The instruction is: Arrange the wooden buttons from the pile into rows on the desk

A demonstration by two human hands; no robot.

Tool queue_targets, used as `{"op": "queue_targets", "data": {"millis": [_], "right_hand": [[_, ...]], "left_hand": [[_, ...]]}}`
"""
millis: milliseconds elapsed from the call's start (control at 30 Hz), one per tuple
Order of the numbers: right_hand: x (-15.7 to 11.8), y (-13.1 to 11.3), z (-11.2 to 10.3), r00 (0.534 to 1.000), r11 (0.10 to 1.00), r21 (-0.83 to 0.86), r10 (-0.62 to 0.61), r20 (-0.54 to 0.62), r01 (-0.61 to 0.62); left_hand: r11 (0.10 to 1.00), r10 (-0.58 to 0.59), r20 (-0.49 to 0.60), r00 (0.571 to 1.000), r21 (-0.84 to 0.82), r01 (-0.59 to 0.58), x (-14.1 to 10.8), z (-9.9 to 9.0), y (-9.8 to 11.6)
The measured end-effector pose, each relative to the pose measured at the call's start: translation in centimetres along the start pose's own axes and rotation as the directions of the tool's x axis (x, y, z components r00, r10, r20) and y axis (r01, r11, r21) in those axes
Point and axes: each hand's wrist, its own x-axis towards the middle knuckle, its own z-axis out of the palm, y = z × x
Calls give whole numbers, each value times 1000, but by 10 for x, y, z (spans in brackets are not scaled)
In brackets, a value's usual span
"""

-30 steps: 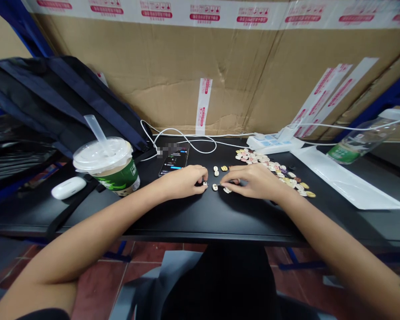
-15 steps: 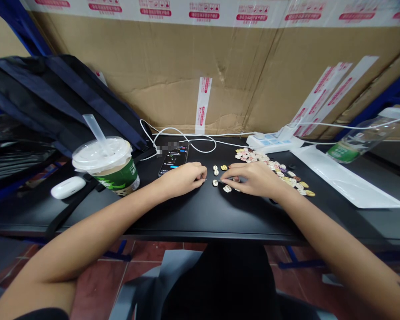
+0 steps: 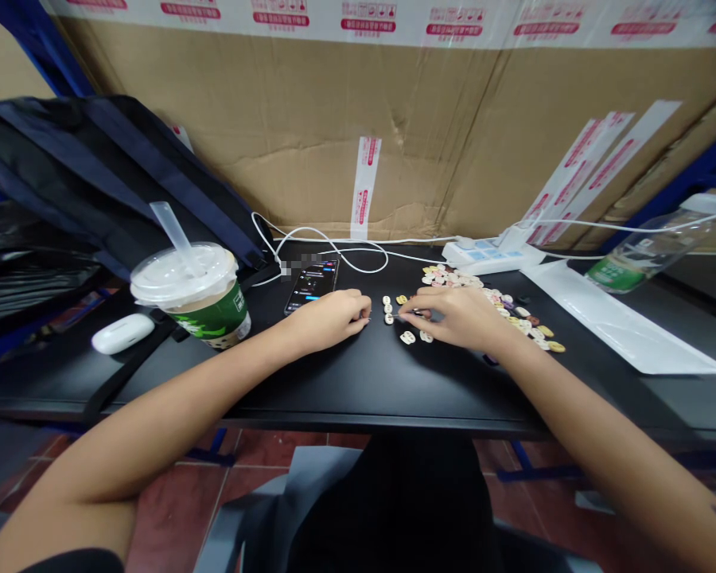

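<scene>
Phone point(image 3: 312, 286): lies screen up on the black table point(image 3: 334, 390); the places below are told from it.
Left hand point(image 3: 334, 320): just beside the phone on its near right side, fingers curled in and thumb close to the forefinger – I cannot tell whether anything is held.
Right hand point(image 3: 453, 316): farther right of the phone, thumb and forefinger pinched on a slender item point(image 3: 396, 316), too small to make out, which points at the column's nearest piece.
Column of pieces point(image 3: 387, 309): right of the phone, between the hands; 3 small pale pieces with dark markings, set in a line running toward the person.
Yellow piece point(image 3: 402, 300): right of the phone, just beyond the column.
Loose pale pieces point(image 3: 416, 337): 2 of them, right of the phone and nearer the person, below the right hand's fingers.
Pile of pieces point(image 3: 522, 322): well to the right of the phone, spread behind and beyond the right hand – pale, yellow, pink and brown.
Power strip point(image 3: 492, 256): right of the phone, behind the pile, with white cables point(image 3: 328, 239) looping past the phone's far end.
White packet point(image 3: 620, 318): far right of the phone, lying flat; a tilted clear bottle point(image 3: 644, 248) is near it.
Lidded cup point(image 3: 194, 298): left of the phone, upright, with a straw point(image 3: 172, 229).
White case point(image 3: 122, 333): farther left, beside the cup.
Backpack point(image 3: 113, 175): left of the phone, behind the cup.
</scene>
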Motion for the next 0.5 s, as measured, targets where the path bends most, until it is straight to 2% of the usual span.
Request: {"op": "queue_targets", "data": {"millis": [167,367,500], "right_hand": [[0,1,1,999,1000,-13,-7,-34,7],[-3,6,-2,991,997,-76,12,-131,-22],[-4,7,-4,990,994,-97,30,-140,-44]], "left_hand": [[1000,8,-10,1000,1,-8,0,1,-1],[999,40,-79,996,2,-40,0,-4,0],[998,70,-49,996,7,-70,0,-5,0]]}}
